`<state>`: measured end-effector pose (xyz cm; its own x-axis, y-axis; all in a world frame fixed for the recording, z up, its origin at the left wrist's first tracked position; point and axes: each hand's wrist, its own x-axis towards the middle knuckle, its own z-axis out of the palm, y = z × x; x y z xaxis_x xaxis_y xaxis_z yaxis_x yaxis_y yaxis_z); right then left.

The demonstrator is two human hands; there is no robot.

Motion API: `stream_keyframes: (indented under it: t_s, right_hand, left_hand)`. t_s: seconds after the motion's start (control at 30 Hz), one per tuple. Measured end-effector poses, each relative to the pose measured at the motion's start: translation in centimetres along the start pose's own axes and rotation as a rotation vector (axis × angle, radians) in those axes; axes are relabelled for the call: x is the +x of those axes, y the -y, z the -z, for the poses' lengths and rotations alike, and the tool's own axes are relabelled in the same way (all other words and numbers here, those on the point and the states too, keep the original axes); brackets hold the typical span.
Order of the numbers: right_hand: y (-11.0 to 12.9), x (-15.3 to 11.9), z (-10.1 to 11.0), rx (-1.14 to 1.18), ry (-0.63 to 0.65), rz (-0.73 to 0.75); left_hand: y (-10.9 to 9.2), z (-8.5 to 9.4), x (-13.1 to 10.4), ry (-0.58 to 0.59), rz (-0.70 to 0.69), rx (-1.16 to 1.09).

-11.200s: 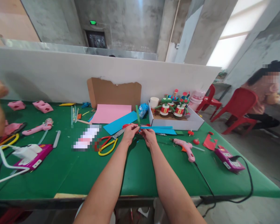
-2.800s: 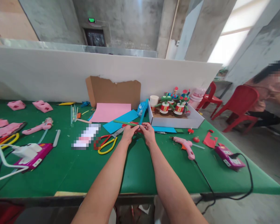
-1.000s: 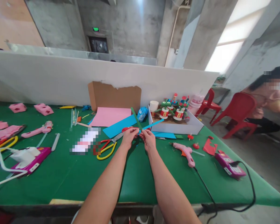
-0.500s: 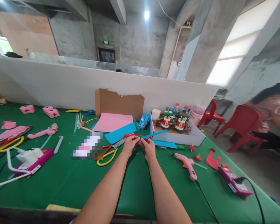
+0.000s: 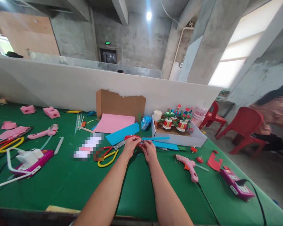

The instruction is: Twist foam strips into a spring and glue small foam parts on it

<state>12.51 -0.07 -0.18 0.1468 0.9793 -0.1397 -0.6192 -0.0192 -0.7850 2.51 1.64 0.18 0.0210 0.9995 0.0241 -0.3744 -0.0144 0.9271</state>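
Observation:
My left hand (image 5: 131,145) and my right hand (image 5: 149,150) meet over the middle of the table, fingers closed in a pinch on two thin paper strips. The blue strip (image 5: 158,138) sticks out to the right of my fingertips. Upward and away from me points the green strip (image 5: 140,125). Where the strips join is mostly hidden by my fingers. Scissors (image 5: 108,158) with yellow and red handles lie beside my left hand. Beyond my hands rests a blue paper sheet (image 5: 122,133), and another blue piece (image 5: 166,145) lies right of them.
A white box (image 5: 191,142) holds several small figures. Pink paper (image 5: 114,123) leans near cardboard (image 5: 121,103). To the right are a pink glue gun (image 5: 191,166), red scraps (image 5: 214,161) and a purple power strip (image 5: 237,185); another power strip (image 5: 43,161) lies left. A person (image 5: 273,116) sits at right.
The blue strip has swung down to lie nearly level, and the green strip now stands more upright. My right fingers have shifted slightly around the joint. Both hands stay in about the same place.

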Motion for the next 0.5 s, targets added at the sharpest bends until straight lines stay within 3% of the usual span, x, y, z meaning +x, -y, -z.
stream_keyframes:
  t_s: [0.5]
  right_hand:
    - [0.29,-0.22,-0.03,0.001,0.048,-0.05]
  left_hand:
    - [0.11,0.25,-0.04,0.02,-0.068,0.105]
